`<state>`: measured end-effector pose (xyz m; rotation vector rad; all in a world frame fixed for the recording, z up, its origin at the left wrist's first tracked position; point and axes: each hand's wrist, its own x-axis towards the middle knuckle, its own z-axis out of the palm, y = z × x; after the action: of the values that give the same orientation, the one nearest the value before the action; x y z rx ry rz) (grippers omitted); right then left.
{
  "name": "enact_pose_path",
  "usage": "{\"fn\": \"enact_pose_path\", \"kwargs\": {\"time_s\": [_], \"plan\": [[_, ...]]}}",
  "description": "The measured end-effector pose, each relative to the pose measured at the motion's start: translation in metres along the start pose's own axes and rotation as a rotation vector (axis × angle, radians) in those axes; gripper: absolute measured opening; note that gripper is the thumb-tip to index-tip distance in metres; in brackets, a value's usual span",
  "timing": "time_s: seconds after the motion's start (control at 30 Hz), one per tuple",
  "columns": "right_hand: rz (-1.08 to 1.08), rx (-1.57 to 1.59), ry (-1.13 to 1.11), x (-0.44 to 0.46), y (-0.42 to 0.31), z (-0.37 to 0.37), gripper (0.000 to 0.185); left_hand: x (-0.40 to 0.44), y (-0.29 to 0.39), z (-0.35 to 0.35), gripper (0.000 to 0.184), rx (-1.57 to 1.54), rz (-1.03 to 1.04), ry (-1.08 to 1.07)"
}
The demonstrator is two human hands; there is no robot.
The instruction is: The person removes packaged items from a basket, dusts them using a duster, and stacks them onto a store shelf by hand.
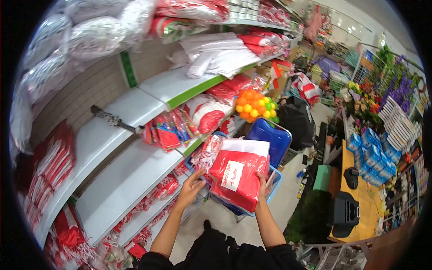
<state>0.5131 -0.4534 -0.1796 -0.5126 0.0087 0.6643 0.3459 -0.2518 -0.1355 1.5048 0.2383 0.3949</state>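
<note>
A folded red-and-white cloth in clear plastic (240, 198) is in front of me, above a blue basket (275, 194). A white label (232, 176) with red handwriting is on its front. My right hand (261, 186) grips the package's right edge, thumb on the front and the other fingers hidden behind. My left hand (191, 189) is open beside the left edge, fingers apart; whether its fingertips touch the plastic I cannot tell. Just above them is a bag of red-and-white fringed pieces (208, 150), partly behind the package.
Grey shelves (130, 164) with red-and-white packages run along the left. A blue plastic chair (268, 137) stands behind the basket, near orange, yellow and green balls (256, 105) and a black bag (294, 121). On the right, a wooden counter (366, 204) carries blue boxes (373, 155).
</note>
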Motion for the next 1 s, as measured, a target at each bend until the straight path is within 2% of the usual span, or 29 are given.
{"fn": "enact_pose_path", "kwargs": {"time_s": [0.03, 0.1, 0.17, 0.27, 0.3, 0.33, 0.37, 0.4, 0.47, 0.53, 0.6, 0.63, 0.67, 0.77, 0.87, 0.97, 1.0], "plan": [[0.013, 0.005, -0.038, -0.006, 0.005, 0.019, 0.045, -0.003, 0.005, -0.008, 0.047, -0.005, 0.051, -0.015], [0.042, 0.01, -0.115, -0.017, 0.018, 0.05, 0.045, -0.008, -0.009, -0.037, 0.047, -0.201, -0.148, 0.016], [0.142, 0.026, -0.239, -0.019, 0.033, 0.07, 0.045, -0.018, 0.005, -0.055, 0.052, -0.396, -0.14, -0.119], [0.369, -0.038, -0.43, -0.007, 0.058, 0.081, 0.045, -0.03, 0.018, -0.086, 0.051, -0.531, -0.081, -0.004], [0.434, -0.106, -0.452, 0.001, 0.069, 0.081, 0.045, -0.041, 0.05, -0.087, 0.047, -0.552, -0.016, -0.014], [0.497, -0.175, -0.473, 0.005, 0.08, 0.087, 0.045, -0.051, 0.069, -0.09, 0.046, -0.508, -0.001, 0.09], [0.478, -0.334, -0.408, -0.019, 0.085, 0.131, 0.041, -0.061, 0.084, -0.094, 0.045, -0.462, 0.011, 0.192], [0.532, -0.441, -0.379, -0.019, 0.095, 0.143, 0.04, -0.068, 0.096, -0.102, 0.045, -0.416, 0.021, 0.292], [0.376, -0.599, -0.379, -0.021, 0.121, 0.176, 0.04, -0.082, 0.115, -0.129, 0.044, -0.443, 0.071, 0.406], [0.155, -0.803, -0.558, -0.024, 0.135, 0.218, 0.033, -0.098, 0.134, -0.159, 0.041, -0.363, 0.108, 0.498], [0.052, -0.785, -0.653, -0.014, 0.156, 0.237, 0.022, -0.112, 0.145, -0.195, 0.038, -0.275, 0.16, 0.561], [-0.092, -0.806, -0.677, -0.018, 0.165, 0.254, 0.022, -0.118, 0.153, -0.21, 0.037, -0.257, 0.181, 0.588], [-0.24, -0.823, -0.698, -0.023, 0.171, 0.276, 0.021, -0.121, 0.162, -0.223, 0.036, -0.24, 0.204, 0.612], [-1.132, -1.299, -0.745, -0.018, 0.18, 0.325, 0.028, -0.125, 0.185, -0.26, 0.03, -0.075, 0.263, 0.67], [-1.511, -1.578, -0.613, 0.005, 0.21, 0.359, 0.037, -0.116, 0.194, -0.297, 0.026, 0.24, 0.277, 0.748], [-1.326, -2.067, -0.536, 0.032, 0.241, 0.371, 0.04, -0.107, 0.19, -0.318, 0.028, 0.53, 0.302, 0.827], [-1.24, -2.098, -0.523, 0.041, 0.252, 0.372, 0.041, -0.106, 0.188, -0.322, 0.028, 0.547, 0.303, 0.837]]}}
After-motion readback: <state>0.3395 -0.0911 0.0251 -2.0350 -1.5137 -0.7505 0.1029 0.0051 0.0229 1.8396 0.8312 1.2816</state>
